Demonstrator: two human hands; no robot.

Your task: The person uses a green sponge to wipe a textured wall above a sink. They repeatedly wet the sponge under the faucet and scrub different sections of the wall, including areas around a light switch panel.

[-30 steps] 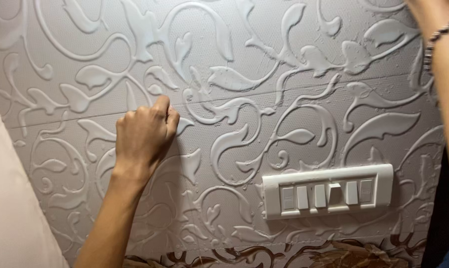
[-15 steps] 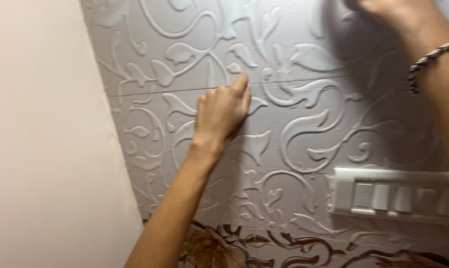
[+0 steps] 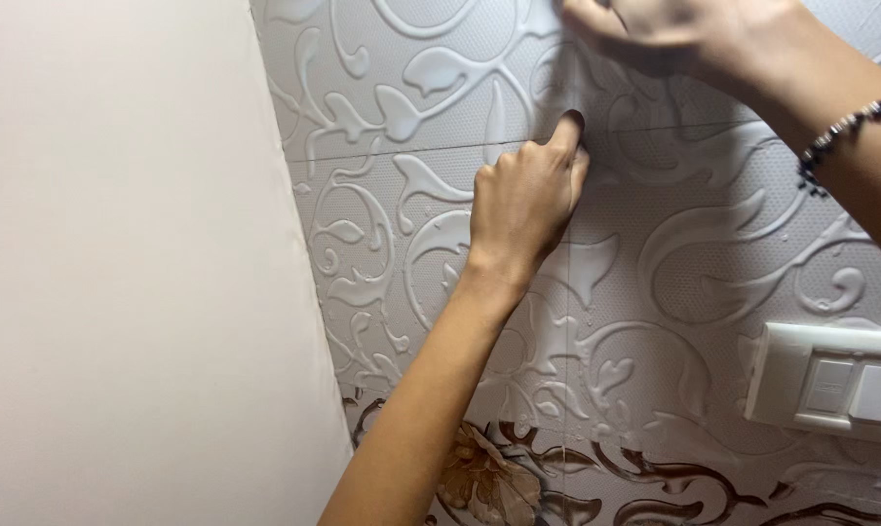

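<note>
pressing on embossed wall tiles (image 3: 655,273), both hands up on the surface. landmark: the horizontal tile seam (image 3: 402,153) running across the wall.

far left of the seam: plain cream wall (image 3: 119,263), meeting the tiled face at a slanted corner edge. the tiles are white-grey with raised vine and leaf relief; the seam starts right at that corner.

left hand (image 3: 523,200) sits just below the seam, curled into a loose fist, knuckles against the tile. thumb tip (image 3: 569,125) pokes up and presses right on the seam line. nothing visibly pinched in it. forearm comes up from well below the seam.

right hand (image 3: 684,29) is above the seam, just up-right of the left thumb, palm side on the tile, fingers bent and close together; partly cut by the top edge, so cannot tell if it grips anything. beaded bracelet (image 3: 840,131) on that wrist, near seam level.

well below the seam at right: white switch plate (image 3: 830,380), cut by the frame. lowest row: tiles with brown floral pattern (image 3: 489,477).
</note>
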